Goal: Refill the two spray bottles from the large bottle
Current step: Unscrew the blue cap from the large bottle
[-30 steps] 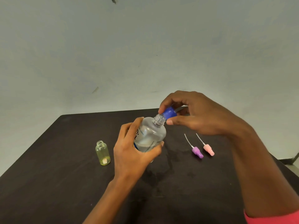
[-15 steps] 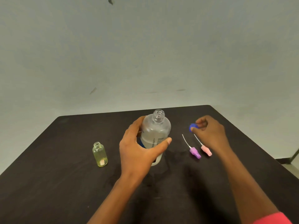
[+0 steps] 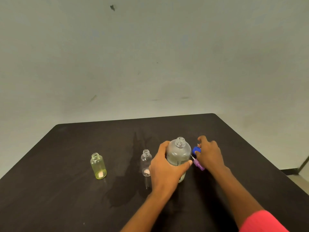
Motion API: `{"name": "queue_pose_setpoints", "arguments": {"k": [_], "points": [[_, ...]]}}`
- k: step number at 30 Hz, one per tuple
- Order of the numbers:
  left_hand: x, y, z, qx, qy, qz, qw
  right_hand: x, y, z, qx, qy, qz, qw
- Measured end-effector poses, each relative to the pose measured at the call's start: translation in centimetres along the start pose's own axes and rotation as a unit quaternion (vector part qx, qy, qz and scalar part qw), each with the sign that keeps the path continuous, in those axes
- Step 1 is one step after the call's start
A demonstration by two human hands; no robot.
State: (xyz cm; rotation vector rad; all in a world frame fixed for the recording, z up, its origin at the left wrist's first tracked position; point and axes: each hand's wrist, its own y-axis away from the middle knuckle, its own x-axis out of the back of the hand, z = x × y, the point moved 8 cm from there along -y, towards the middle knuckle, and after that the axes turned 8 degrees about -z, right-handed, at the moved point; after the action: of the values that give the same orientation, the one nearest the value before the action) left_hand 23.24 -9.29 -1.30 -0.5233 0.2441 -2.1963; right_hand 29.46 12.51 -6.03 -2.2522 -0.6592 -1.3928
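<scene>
The large clear bottle point(image 3: 178, 156) stands uncapped on the black table point(image 3: 66, 198), and my left hand point(image 3: 164, 168) grips its body. Just right of it, my right hand point(image 3: 209, 154) holds the blue cap point(image 3: 197, 150) at its thumb and fingertips, low over the table. A small clear spray bottle point(image 3: 146, 162) stands open to the left of the large one. Further left stands an open yellow-green spray bottle point(image 3: 98, 165). The purple spray head point(image 3: 199, 165) lies beside my right hand, which hides the pink one.
A dark wet patch point(image 3: 130, 173) spreads over the table between the two small bottles. The table's far edge point(image 3: 133, 118) runs close to a plain grey wall, and its right edge drops off towards the floor.
My right hand took the blue cap off the large bottle and carried it down to the right. The large bottle went from tilted to upright. The small clear bottle has come into sight.
</scene>
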Motion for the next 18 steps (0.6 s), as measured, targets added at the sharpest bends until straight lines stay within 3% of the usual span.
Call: {"name": "queue_pose_setpoints", "arguments": {"k": [10,14,18], "points": [[-0.1,-0.9,-1.0,0.033,-0.01,-0.004,0.999,0.6,0.5,-1.1,0.011,-0.006,-0.014,1.0],[-0.3,-1.0,-1.1,0.029,-0.017,-0.013,0.999,3.4,2.1,-3.6,0.091,-0.144,0.032,0.985],[-0.2,-0.4,-1.1,0.049,-0.019,-0.015,0.998,5.2,3.7,-5.8,0.115,-0.347,0.01,0.931]]}}
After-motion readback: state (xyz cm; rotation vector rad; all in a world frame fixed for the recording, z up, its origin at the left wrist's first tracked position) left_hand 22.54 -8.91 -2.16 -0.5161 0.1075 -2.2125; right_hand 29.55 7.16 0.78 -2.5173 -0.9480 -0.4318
